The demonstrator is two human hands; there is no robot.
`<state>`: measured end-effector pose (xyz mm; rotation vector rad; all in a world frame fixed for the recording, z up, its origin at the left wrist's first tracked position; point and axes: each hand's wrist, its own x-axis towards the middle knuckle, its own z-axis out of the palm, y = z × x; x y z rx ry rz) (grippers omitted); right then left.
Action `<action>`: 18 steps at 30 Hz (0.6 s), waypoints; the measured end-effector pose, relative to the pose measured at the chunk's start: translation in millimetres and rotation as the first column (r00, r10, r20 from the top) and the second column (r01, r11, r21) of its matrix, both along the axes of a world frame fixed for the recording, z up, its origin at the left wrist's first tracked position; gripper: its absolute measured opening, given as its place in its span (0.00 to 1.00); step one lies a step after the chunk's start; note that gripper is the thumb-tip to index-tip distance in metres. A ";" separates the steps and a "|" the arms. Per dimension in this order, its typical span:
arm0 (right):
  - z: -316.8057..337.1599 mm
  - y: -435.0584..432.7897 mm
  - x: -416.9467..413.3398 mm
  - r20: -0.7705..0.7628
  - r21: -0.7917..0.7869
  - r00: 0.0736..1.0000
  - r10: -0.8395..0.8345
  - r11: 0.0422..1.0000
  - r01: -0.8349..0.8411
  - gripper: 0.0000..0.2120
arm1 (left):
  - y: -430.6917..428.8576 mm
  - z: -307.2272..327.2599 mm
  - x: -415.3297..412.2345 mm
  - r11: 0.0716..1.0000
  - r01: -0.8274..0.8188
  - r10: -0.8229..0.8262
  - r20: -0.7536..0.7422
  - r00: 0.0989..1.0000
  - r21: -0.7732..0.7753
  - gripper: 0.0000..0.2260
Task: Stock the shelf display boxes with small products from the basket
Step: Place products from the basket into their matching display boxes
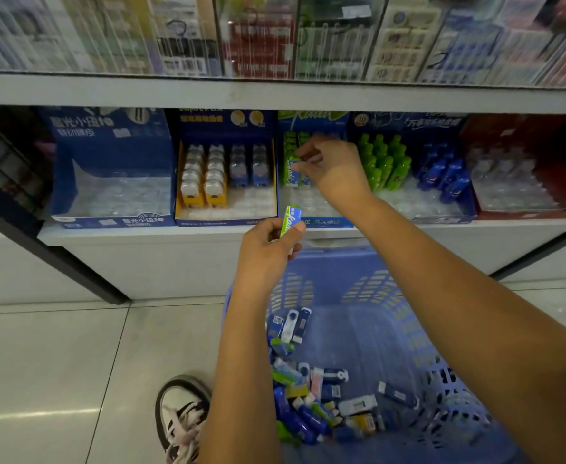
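My left hand (pixel 268 249) grips a green and white eraser pack (pixel 291 218) just in front of the lower shelf edge. My right hand (pixel 333 165) reaches into the green-topped display box (pixel 311 123) and pinches another green pack (pixel 291 162) among the upright rows there. Below both arms stands the blue plastic basket (pixel 408 329), with several small blue, white, green and yellow products (pixel 311 390) heaped on its bottom.
Other display boxes line the shelf: a blue one (pixel 114 169) at left with a clear tray, a yellow-lined one (pixel 224 175), a box of green and blue bottles (pixel 408 165), a red one (pixel 522 169). My shoe (pixel 181 416) stands on the tiled floor.
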<state>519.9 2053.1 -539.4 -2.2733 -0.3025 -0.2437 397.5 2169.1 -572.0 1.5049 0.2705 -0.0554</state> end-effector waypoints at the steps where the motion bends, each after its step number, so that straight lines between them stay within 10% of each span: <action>1: -0.6 0.4 1.1 0.002 -0.007 1.000 0.003 1.000 -0.003 0.09 | 0.3 -0.3 0.4 1.000 0.000 0.000 -0.001 1.000 0.004 0.08; 18: 1.8 -11.2 -28.3 -0.043 -0.036 0.999 0.026 0.999 -0.028 0.15 | -12.0 3.4 -0.4 0.988 -0.154 0.152 0.072 0.986 0.032 0.08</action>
